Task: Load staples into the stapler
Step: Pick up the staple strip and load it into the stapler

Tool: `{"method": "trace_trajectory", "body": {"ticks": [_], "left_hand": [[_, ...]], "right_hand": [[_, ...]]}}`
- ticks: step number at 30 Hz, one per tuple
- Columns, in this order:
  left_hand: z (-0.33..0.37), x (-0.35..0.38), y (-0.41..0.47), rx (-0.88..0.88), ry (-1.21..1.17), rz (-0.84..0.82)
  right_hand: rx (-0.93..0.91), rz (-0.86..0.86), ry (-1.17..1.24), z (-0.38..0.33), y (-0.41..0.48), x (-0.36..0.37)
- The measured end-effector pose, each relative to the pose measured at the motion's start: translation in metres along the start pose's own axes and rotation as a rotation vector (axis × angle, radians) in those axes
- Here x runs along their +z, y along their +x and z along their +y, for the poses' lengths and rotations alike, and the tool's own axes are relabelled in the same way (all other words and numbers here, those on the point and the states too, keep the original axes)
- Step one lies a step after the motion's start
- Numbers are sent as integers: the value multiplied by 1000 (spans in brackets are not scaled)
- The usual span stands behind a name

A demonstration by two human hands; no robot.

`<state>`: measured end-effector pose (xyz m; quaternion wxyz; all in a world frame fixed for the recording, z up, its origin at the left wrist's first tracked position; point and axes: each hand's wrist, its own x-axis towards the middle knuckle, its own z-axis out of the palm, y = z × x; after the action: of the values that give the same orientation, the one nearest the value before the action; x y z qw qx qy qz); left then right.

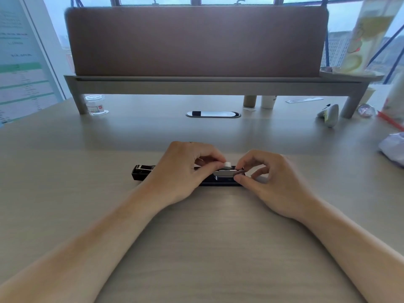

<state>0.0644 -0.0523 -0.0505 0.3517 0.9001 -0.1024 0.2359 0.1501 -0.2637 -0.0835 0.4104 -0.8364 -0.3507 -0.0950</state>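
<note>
A black stapler [142, 171] lies opened flat on the table in front of me, its lid end sticking out to the left. My left hand [183, 169] covers its middle, with thumb and forefinger pinching a small white piece [227, 164] over the metal staple channel [225, 173]. At the channel's right end, my right hand [269, 176] pinches the metal with thumb and forefinger. Whether a strip of staples lies in the channel I cannot tell.
A raised shelf [196, 85] with a padded divider [196, 42] stands behind. Under and around it are a clear plastic tub [96, 104], two cups [267, 101], a cable grommet [213, 114], a grey-green object [330, 114] and crumpled white paper [393, 147] at right.
</note>
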Motion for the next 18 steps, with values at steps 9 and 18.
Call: {"method": "trace_trajectory", "body": {"ticks": [9, 18], "left_hand": [[-2, 4, 1, 27, 41, -7], [-1, 3, 1, 43, 87, -47]], "right_hand": [[0, 18, 25, 3, 2, 2], [1, 16, 32, 2, 2, 2]]}}
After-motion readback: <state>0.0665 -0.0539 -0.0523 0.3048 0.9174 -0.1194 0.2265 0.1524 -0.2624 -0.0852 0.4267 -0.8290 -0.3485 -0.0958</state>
